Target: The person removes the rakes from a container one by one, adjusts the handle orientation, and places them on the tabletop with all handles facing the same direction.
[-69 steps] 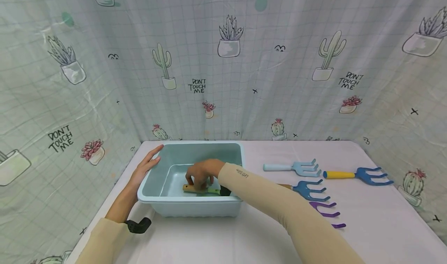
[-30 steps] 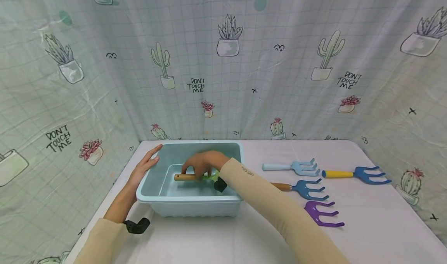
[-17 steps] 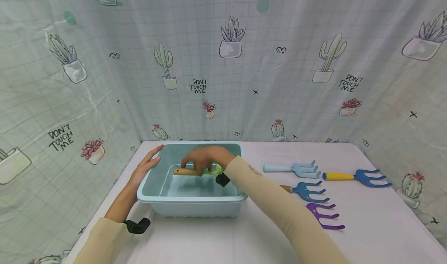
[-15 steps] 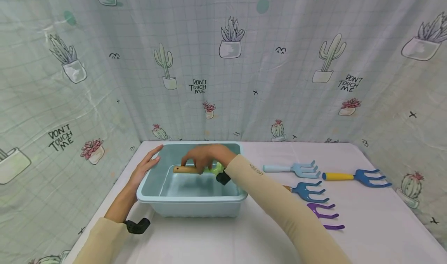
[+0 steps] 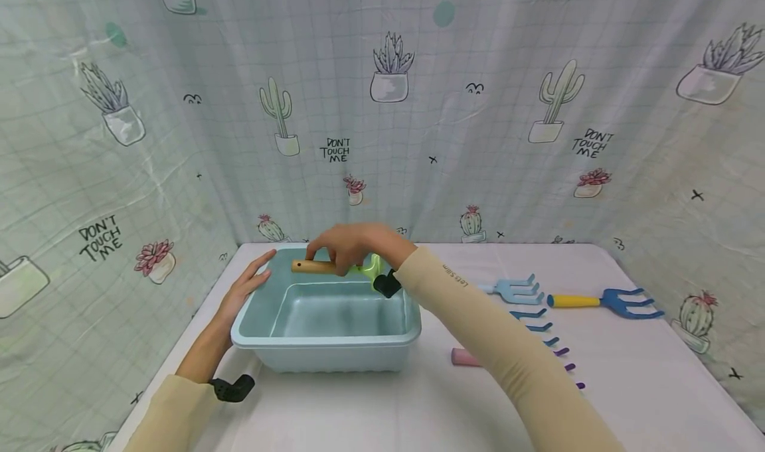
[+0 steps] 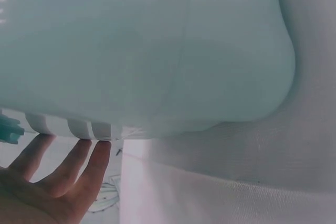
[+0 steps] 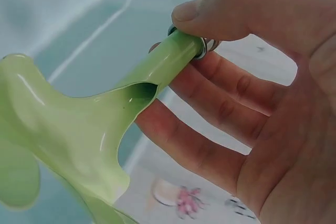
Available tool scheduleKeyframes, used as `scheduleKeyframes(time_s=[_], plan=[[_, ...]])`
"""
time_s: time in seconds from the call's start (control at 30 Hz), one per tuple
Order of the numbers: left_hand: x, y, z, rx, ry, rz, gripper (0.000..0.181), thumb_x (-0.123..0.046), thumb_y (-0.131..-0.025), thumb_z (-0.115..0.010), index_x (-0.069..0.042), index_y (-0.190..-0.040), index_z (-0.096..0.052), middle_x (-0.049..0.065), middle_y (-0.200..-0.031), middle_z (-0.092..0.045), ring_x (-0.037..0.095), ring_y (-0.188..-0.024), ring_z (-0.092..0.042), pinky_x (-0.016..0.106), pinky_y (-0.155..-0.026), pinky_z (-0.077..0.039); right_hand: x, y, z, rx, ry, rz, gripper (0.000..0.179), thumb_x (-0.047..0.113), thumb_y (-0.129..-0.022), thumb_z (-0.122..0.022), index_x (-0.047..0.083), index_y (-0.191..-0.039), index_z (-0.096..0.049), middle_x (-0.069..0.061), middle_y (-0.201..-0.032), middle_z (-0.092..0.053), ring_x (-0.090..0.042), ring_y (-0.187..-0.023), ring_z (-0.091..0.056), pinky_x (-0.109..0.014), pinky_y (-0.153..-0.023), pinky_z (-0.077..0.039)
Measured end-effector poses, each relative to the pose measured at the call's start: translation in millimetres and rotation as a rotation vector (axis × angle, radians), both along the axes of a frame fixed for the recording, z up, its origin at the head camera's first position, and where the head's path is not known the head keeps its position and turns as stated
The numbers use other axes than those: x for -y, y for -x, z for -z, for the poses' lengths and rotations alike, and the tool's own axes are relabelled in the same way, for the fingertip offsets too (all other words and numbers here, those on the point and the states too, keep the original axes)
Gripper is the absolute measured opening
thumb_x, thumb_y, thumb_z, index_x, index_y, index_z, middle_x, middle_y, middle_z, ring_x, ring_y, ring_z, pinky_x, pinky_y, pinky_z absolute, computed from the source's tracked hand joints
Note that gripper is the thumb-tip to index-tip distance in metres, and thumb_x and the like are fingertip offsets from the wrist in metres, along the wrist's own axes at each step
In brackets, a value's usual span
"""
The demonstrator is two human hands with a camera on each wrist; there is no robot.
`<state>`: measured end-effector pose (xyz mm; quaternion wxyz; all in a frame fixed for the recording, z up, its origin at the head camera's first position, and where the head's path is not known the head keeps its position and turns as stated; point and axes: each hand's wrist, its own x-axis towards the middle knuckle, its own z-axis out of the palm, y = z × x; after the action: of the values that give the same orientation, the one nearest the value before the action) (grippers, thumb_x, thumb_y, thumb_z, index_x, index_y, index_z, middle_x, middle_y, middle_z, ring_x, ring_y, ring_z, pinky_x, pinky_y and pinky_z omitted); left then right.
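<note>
My right hand (image 5: 352,245) pinches a green hand fork by its neck, thumb on one side and fingers on the other. In the head view the fork's wooden handle (image 5: 313,267) points left, over the back part of a pale blue plastic basin (image 5: 325,341). Up close in the right wrist view, the fork's green metal head (image 7: 68,124) spreads out beyond the metal ring; its tips run out of frame. My left hand (image 5: 242,291) rests against the basin's left side. Its straight fingers (image 6: 97,166) touch the wall under the rim in the left wrist view.
Right of the basin lie a light blue fork (image 5: 516,291), a blue fork with a yellow handle (image 5: 574,301), and blue tines (image 5: 532,314) and purple tines (image 5: 570,367) partly behind my right sleeve. A pink handle end (image 5: 465,357) shows left of the sleeve. Patterned cloth hangs behind.
My right hand has lifted the green hand fork from the basin's floor up to about rim height, toward the back. The left hand stays at the basin's left side.
</note>
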<state>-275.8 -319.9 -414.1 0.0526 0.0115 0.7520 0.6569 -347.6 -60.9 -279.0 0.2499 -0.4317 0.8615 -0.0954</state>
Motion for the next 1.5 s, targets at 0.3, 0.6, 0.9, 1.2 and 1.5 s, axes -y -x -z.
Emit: scheduleKeyframes(time_s=[0.3,0.6,0.9,1.2,1.5], plan=[[-1.2,0.7,1.2,-0.031,0.029,0.021,0.060,-0.041,-0.113,-0.036,-0.032,-0.167,-0.013,0.003,-0.176,-0.007,0.034,-0.161,-0.015,0.038,-0.116,-0.041,-20,-6.6,-36.6,-0.152,0.021,-0.075,0.064,0.000,-0.088,-0.069,0.028,-0.144,-0.056,-0.009,-0.117,-0.069,-0.020,-0.093,-0.064,-0.028,-0.074,-0.053],[-1.0,-2.3,1.5,-0.046,0.009,0.033,0.061,-0.045,-0.112,-0.039,-0.034,-0.167,-0.015,0.008,-0.175,-0.010,0.038,-0.158,-0.021,0.019,-0.092,-0.052,-48,-11.6,-59.3,-0.218,0.036,-0.084,0.061,-0.001,-0.086,-0.071,0.023,-0.141,-0.060,-0.006,-0.118,-0.069,-0.021,-0.102,-0.063,-0.032,-0.083,-0.051],[0.1,-3.3,2.0,-0.026,-0.003,0.018,0.062,-0.046,-0.111,-0.041,-0.035,-0.166,-0.016,0.009,-0.175,-0.013,0.039,-0.156,-0.026,0.025,-0.093,-0.055,-80,-12.0,-58.7,-0.227,0.036,-0.037,0.061,-0.001,-0.087,-0.072,0.021,-0.142,-0.060,-0.007,-0.121,-0.070,-0.022,-0.105,-0.065,-0.034,-0.084,-0.054],[0.1,-3.5,0.8,-0.014,-0.010,0.020,0.063,-0.047,-0.111,-0.042,-0.036,-0.166,-0.016,0.008,-0.175,-0.012,0.039,-0.157,-0.025,0.026,-0.094,-0.055,-125,-7.9,-53.9,-0.229,0.009,0.041,0.061,-0.001,-0.087,-0.073,0.021,-0.143,-0.060,-0.009,-0.117,-0.071,-0.023,-0.103,-0.065,-0.035,-0.083,-0.055],[-1.1,-4.3,-0.1,-0.023,0.019,0.019,0.062,-0.047,-0.111,-0.040,-0.037,-0.166,-0.014,0.009,-0.175,-0.012,0.039,-0.157,-0.026,0.024,-0.092,-0.054,-180,-10.1,-43.4,-0.236,0.013,0.103,0.058,-0.002,-0.087,-0.075,0.018,-0.140,-0.062,-0.006,-0.106,-0.073,-0.021,-0.095,-0.068,-0.036,-0.081,-0.058]])
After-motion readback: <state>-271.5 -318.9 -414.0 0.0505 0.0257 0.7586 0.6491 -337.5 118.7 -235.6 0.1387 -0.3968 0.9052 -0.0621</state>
